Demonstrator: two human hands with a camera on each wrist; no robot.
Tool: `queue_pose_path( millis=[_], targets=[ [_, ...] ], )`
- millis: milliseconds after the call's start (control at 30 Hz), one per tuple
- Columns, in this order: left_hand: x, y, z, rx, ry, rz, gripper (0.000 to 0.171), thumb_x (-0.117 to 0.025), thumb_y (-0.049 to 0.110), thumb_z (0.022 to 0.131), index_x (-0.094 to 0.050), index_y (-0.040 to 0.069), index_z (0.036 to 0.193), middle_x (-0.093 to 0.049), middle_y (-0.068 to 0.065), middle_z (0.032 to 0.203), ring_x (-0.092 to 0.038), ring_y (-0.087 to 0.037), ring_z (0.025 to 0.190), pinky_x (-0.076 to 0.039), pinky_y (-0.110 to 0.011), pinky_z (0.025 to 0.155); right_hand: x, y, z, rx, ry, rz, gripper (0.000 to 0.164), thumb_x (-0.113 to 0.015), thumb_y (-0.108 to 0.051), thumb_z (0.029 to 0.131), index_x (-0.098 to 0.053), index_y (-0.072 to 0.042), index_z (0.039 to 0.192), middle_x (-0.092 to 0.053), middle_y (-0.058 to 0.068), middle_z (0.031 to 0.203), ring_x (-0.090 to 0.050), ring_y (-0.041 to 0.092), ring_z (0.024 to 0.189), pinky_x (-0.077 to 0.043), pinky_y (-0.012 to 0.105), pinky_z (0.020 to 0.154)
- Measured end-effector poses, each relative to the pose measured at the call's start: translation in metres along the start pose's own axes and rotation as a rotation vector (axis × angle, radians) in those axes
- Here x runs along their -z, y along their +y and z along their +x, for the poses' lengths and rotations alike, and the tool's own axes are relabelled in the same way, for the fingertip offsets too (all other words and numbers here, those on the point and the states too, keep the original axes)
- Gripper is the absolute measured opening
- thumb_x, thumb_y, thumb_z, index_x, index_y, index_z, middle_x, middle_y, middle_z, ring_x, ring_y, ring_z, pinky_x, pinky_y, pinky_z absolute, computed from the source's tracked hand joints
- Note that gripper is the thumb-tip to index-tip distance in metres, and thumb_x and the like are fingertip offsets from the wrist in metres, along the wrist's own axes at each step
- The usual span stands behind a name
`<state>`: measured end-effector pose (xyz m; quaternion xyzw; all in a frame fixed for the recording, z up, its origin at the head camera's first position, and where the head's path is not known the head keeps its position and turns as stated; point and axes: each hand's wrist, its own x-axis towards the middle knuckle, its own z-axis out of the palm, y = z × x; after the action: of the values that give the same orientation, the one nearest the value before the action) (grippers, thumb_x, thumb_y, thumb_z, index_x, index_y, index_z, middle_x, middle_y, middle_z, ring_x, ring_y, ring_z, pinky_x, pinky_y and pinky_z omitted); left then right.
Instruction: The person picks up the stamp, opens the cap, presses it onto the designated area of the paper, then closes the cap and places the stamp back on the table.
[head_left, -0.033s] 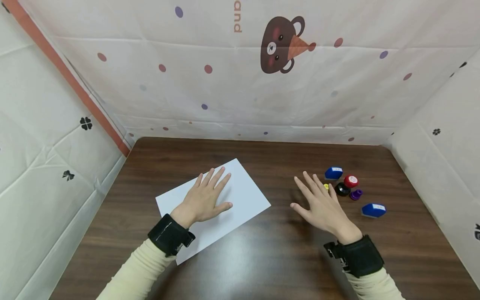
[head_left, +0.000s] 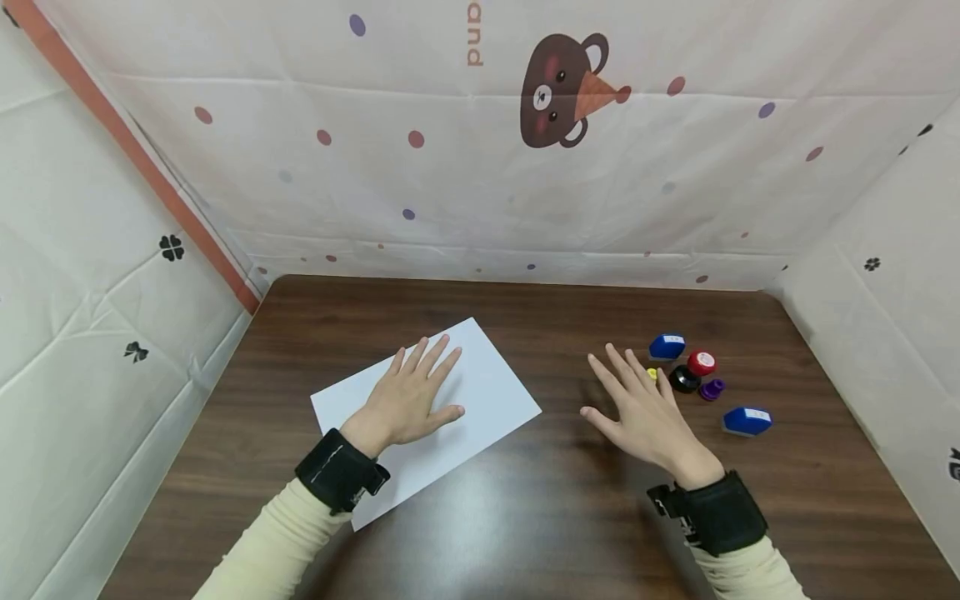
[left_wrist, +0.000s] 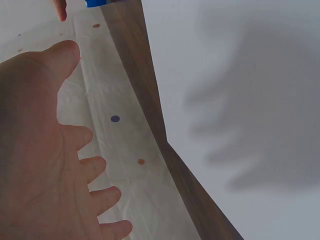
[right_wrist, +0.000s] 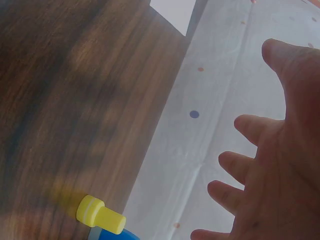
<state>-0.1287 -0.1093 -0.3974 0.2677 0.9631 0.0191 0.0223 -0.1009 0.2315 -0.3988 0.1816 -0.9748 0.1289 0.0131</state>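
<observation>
My left hand [head_left: 407, 402] hovers over a sheet of white paper [head_left: 487, 400], fingers spread and palm down. In the left wrist view its shadow falls on the paper, apart from the hand. On the right, my right hand [head_left: 647, 417] hangs above the table with fingers spread, holding nothing. Close by its fingertips is a small yellow knobbed piece [right_wrist: 102, 215], mostly hidden by the hand in the head view. Just beyond are a black round piece [head_left: 684, 379], a red round-topped piece [head_left: 701, 362] and a purple knobbed piece [head_left: 712, 389].
One blue block [head_left: 667, 346] with a white label lies behind the small pieces, another blue block [head_left: 747, 421] nearer the right edge. All sit on a dark wooden table [head_left: 480, 533]. White printed cloth [head_left: 300, 192] walls it in at the back and both sides.
</observation>
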Motion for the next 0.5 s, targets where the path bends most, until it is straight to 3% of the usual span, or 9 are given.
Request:
queue_pose_path(
  millis=[267, 500],
  targets=[
    [-0.0014, -0.002, -0.0003, 0.002, 0.015, -0.006, 0.079, -0.043, 0.06, 0.088, -0.018, 0.015, 0.148, -0.012, -0.01, 0.154, -0.011, -0.033, 0.141, -0.017, -0.053, 0.112, -0.0004, 0.0004, 0.0001, 0.008, 0.022, -0.004, 0.072, -0.056, -0.048, 0.087, -0.027, -0.018, 0.146, -0.02, 0.015, 0.152, -0.016, 0.038, 0.138, -0.011, 0.069, 0.103],
    [0.0001, -0.0062, -0.0056, 0.009, 0.05, -0.026, 0.08, -0.047, 0.058, 0.087, -0.019, 0.014, 0.148, -0.012, -0.009, 0.154, -0.012, -0.032, 0.141, -0.018, -0.054, 0.111, -0.0024, 0.0011, 0.0006, 0.062, 0.115, -0.016, 0.07, -0.059, -0.042, 0.087, -0.029, -0.018, 0.145, -0.025, 0.015, 0.15, -0.024, 0.038, 0.135, -0.023, 0.068, 0.1]
  ],
)
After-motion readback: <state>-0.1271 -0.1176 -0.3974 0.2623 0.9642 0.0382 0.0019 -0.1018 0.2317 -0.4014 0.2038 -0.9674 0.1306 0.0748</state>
